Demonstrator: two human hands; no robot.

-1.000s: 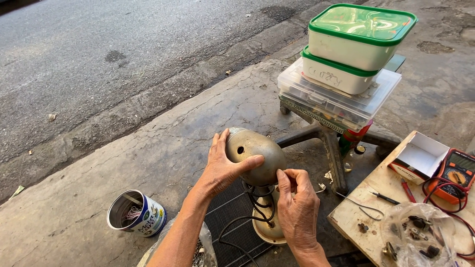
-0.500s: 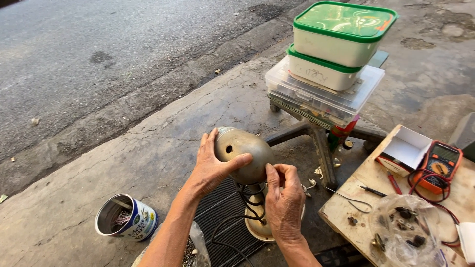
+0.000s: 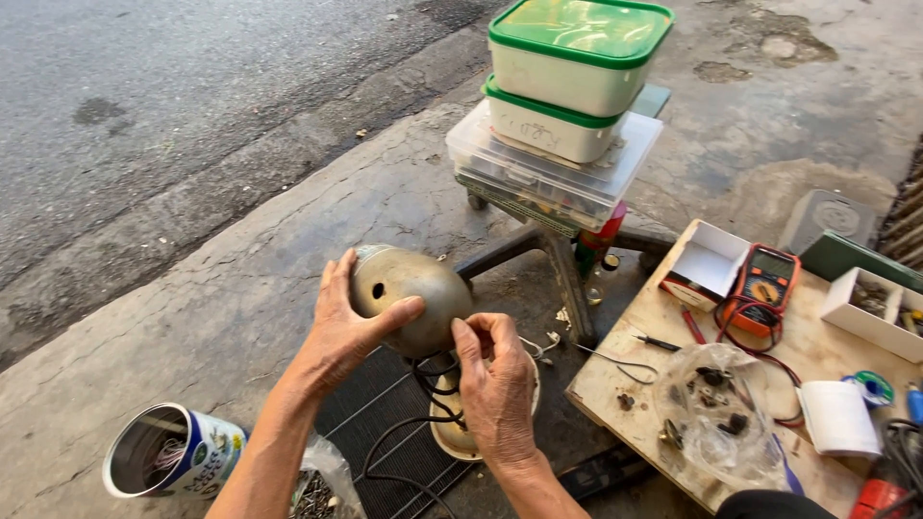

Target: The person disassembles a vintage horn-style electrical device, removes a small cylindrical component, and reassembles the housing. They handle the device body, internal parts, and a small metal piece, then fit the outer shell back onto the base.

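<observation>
Left hand: the left hand (image 3: 344, 332) cups the dull bronze-coloured rounded metal housing (image 3: 411, 298) from its left side, fingers up behind it, thumb pressed across the front just below a small round hole.
Right hand: the right hand (image 3: 497, 389) has its fingertips pinched together against the lower right of the housing; what they pinch, if anything, cannot be made out.
Housing position: held in the air between both hands, above the concrete pavement (image 3: 240, 279), touching both.
Cable: black cables (image 3: 413, 428) hang from the underside of the housing, between the wrists, and loop down over a dark ribbed mat (image 3: 385, 452).
Base part: a round cream-coloured dish-shaped part (image 3: 452, 437) lies on the mat directly below the right hand, partly hidden by it.
Tin: an open printed tin can (image 3: 173, 452) lies tilted on the pavement, left of the left forearm, well apart from the housing.
Stand: a metal stand (image 3: 548, 245) behind the hands carries a clear plastic compartment box (image 3: 553, 173) and two stacked white tubs with green lids (image 3: 577, 77).
Board: a wooden board (image 3: 663, 332) lies right of the right hand. Near its far edge sit an orange and black multimeter (image 3: 764, 288) with red leads and a small open white box (image 3: 707, 264); toward its near edge lies a clear plastic bag of small dark parts (image 3: 716, 408).
</observation>
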